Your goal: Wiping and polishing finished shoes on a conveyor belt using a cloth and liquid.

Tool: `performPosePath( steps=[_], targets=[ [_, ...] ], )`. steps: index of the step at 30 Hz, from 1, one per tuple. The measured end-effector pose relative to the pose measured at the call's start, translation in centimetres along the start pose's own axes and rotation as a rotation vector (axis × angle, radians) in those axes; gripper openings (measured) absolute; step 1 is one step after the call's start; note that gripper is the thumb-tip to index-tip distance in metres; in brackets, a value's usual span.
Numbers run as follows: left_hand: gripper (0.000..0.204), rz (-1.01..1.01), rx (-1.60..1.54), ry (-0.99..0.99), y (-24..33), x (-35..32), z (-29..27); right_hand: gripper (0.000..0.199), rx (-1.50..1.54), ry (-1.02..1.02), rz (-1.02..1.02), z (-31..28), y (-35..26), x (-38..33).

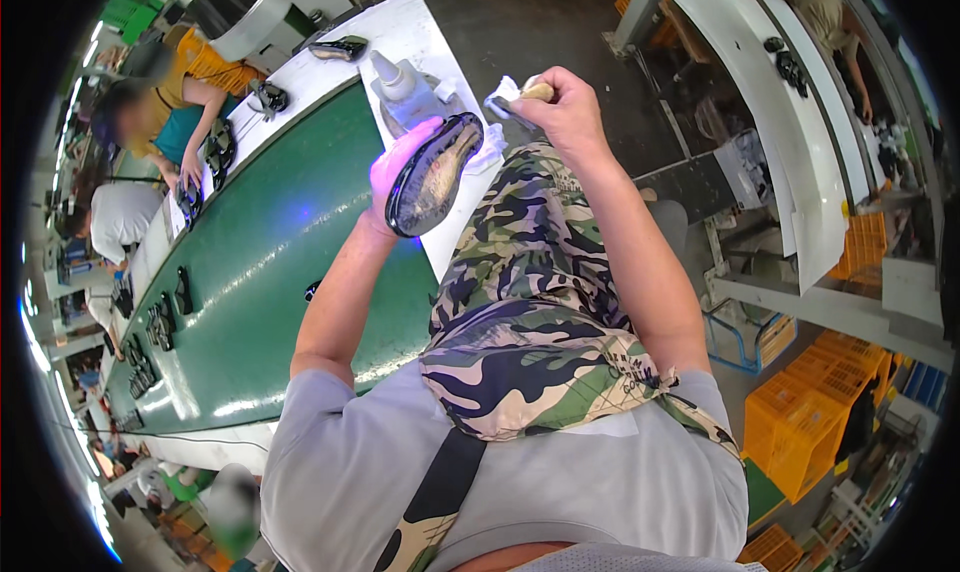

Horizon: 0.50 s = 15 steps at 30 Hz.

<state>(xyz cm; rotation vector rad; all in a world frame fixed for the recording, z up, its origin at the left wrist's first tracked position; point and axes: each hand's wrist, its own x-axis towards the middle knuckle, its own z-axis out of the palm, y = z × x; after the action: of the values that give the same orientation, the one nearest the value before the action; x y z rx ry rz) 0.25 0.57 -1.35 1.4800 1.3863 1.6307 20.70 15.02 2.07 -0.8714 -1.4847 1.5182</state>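
Note:
A shiny black shoe (436, 177) is held up by my left hand (381, 184), its tan-centred sole turned toward me. The fingers wrap its far side and are partly hidden behind it. To the right, my right hand (572, 117) pinches a crumpled white cloth (501, 96) with a tan piece bunched against it, apart from the shoe. Just beyond the shoe, a translucent bottle (397, 80) with a pointed nozzle stands on a white work surface (400, 27). More crumpled white cloth (490, 152) lies by the shoe's right edge.
A green conveyor belt (270, 252) runs at my left, carrying several black shoes (160, 320). Another black shoe (338, 48) lies on the far white surface. Across the belt, a co-worker in yellow (175, 97) handles shoes. Orange crates (795, 427) and a white-topped bench (770, 102) are at right.

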Motion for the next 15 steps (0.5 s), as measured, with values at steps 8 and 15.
performPosePath(
  steps=[8,15],
  targets=[
    [0.049,0.481,0.433,-0.121,2.5,1.6,2.0,0.017,0.005,0.017,0.017,-1.2,0.3,-1.1],
    [0.051,0.509,0.554,-0.188,2.1,2.6,2.4,0.016,0.212,-0.058,0.083,-0.5,-0.4,-2.2]
  ],
)
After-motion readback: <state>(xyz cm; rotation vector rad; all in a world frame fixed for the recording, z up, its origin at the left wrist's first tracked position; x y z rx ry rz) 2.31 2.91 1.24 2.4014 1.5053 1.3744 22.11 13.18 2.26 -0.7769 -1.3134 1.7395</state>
